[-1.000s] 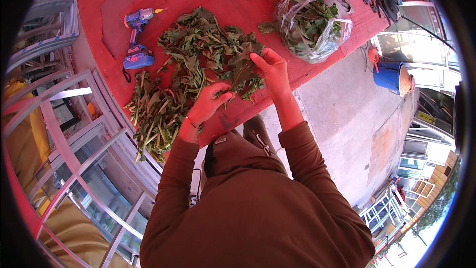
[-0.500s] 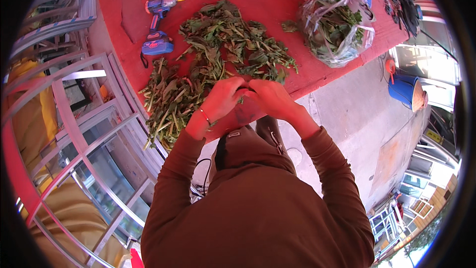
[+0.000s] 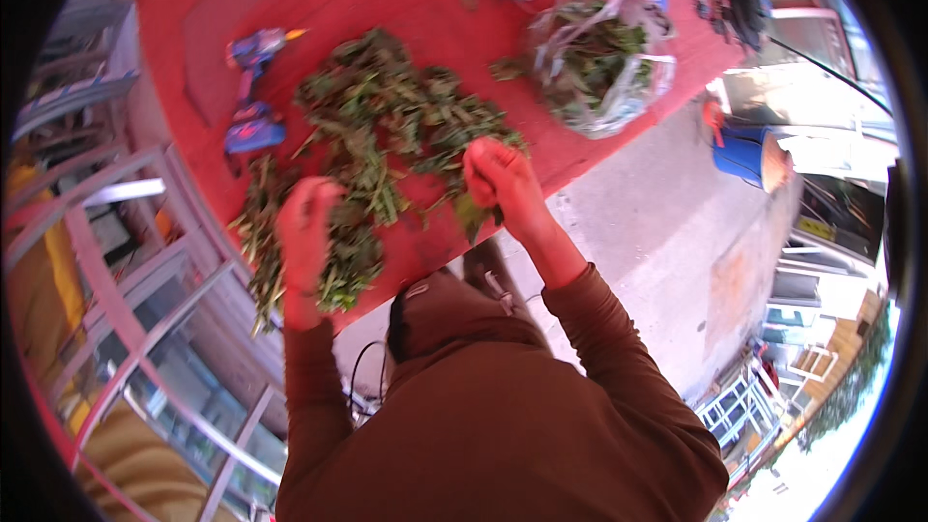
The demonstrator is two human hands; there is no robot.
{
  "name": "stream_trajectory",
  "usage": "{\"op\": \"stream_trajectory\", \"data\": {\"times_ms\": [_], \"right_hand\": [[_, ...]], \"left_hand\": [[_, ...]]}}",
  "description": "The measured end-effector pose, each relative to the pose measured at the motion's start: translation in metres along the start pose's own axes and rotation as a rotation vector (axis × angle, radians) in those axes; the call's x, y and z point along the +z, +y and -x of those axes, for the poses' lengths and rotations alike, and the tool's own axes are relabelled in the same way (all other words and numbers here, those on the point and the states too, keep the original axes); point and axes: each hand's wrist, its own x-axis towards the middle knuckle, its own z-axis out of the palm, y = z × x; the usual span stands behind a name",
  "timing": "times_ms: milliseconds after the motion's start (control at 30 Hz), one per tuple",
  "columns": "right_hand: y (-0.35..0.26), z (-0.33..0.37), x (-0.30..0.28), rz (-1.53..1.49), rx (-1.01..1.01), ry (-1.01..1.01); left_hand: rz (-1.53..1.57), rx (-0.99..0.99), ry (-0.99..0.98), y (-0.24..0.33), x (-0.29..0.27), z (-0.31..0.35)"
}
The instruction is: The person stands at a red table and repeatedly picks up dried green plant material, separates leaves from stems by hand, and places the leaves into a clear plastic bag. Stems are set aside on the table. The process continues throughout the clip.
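Observation:
A loose heap of leafy greens with cut stems spreads over the red table. At the table's near edge my right hand is closed in a fist around a leafy sprig, whose leaves hang below the fingers. Over the left part of the heap is my left hand, smeared by motion; whether its fingers hold anything does not show. The two hands are well apart.
A clear plastic bag of greens stands at the table's right. Left of the heap lies a blue cordless drill. Metal window frames crowd the left side. A blue bucket sits on the floor at right.
My hands were together over the near table edge; now they are apart. The left has swung left over the heap, while the right keeps a sprig. The whole view has shifted somewhat.

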Motion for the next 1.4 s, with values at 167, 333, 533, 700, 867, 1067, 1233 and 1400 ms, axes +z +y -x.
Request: {"op": "stream_trajectory", "data": {"times_ms": [167,333,533,700,867,1067,1233,1400], "right_hand": [[-0.129,-0.035,-0.079,-0.089,-0.589,0.333],[-0.234,-0.099,-0.180,-0.040,-0.942,0.569],[-0.193,-0.160,-0.297,1.553,-0.396,0.442],[-0.159,-0.112,-0.188,1.619,-0.696,0.619],[-0.098,-0.066,-0.118,1.255,-0.770,0.504],[-0.021,-0.032,-0.083,0.907,-0.598,0.397],[0.018,-0.025,-0.056,0.565,-0.306,0.252],[0.032,-0.042,0.011,0.631,-0.450,0.090]], "left_hand": [[-0.635,0.103,0.148,-0.075,-0.049,-0.009],[-0.611,0.224,0.218,-0.096,-0.022,-0.019],[-0.396,0.137,0.110,-0.092,0.041,-0.044],[-0.500,-0.003,0.278,-0.086,0.078,-0.077],[-0.595,0.031,0.449,-0.090,0.099,-0.130],[-0.076,-0.085,0.370,-0.096,0.084,-0.159],[0.818,-0.300,0.081,-0.036,0.068,-0.117],[0.960,-0.289,-0.112,-0.011,0.070,-0.093]]}}
